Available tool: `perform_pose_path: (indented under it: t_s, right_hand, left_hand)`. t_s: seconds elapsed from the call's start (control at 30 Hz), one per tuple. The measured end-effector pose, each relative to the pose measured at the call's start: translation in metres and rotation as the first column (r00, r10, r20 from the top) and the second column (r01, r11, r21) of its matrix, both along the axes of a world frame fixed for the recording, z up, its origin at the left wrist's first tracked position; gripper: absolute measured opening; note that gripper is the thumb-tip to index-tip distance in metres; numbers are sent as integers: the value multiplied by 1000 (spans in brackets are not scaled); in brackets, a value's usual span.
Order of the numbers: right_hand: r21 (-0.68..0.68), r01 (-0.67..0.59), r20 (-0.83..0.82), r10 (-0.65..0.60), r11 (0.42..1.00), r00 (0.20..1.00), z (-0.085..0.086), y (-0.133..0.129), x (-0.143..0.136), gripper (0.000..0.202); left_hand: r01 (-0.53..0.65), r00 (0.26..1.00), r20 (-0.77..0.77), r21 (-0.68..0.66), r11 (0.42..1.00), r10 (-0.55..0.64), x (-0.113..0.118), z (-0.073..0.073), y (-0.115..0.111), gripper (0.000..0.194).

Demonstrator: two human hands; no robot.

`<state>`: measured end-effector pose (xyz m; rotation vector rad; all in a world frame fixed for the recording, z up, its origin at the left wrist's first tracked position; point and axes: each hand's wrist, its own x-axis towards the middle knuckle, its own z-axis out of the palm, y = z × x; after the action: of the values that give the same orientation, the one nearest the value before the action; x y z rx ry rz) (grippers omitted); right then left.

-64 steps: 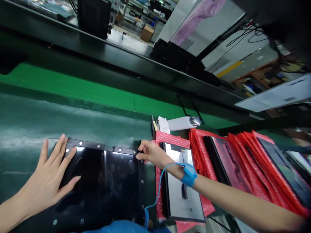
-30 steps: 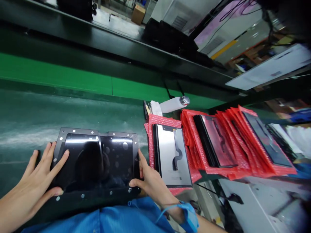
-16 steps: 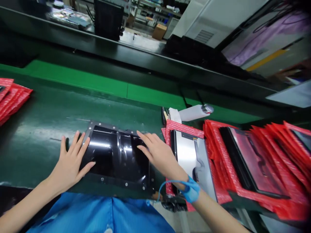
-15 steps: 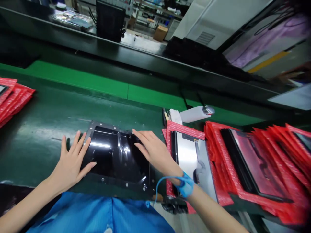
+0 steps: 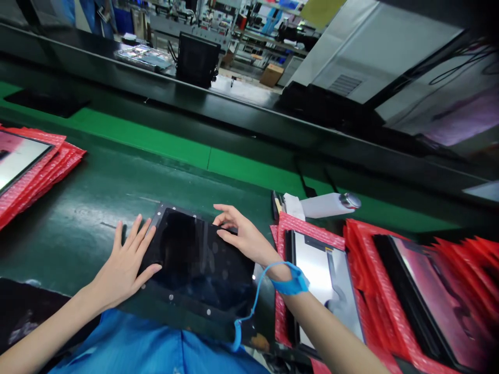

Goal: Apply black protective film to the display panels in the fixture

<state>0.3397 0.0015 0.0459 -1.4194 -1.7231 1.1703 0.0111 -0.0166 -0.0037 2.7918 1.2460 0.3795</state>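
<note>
A glossy black screen panel [image 5: 202,259] lies flat on a dark base plate [image 5: 189,307] dotted with round pale spots, close to my body. My left hand [image 5: 130,259] is spread out at the panel's left side, fingertips on the plate's edge and thumb near the screen's lower left. Over the panel's top edge is my right hand [image 5: 244,234], its index finger stretched out, the other fingers bent and the thumb apart. Nothing shows between those fingers. A blue wrist strap [image 5: 290,280] with a coiled cord circles my right wrist.
On the right, a silver-backed screen [image 5: 312,275] lies on red bubble wrap, beside several red bubble bags [image 5: 374,280]. A white bottle [image 5: 325,205] lies behind them. More red-wrapped screens [image 5: 58,166] are stacked at left. A raised dark ledge [image 5: 234,117] runs along the back.
The wrinkled reflections on the panel have gone and its surface now looks smooth. My right hand's fingers have bent more; my left hand keeps its place beside the panel. The camera view has shifted.
</note>
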Motion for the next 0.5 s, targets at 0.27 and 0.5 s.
perform_pose_path:
  t_s: [0.27, 0.5]
  right_hand:
    - [-155, -39, -96, 24, 987, 995, 38, -6, 3, 42]
    - [172, 113, 51, -124, 979, 991, 85, 10, 28, 44]
  left_hand:
    - [35, 913, 394, -327, 944, 103, 5, 9, -12, 47]
    - [334, 432, 784, -599, 728, 446, 53, 37, 24, 31]
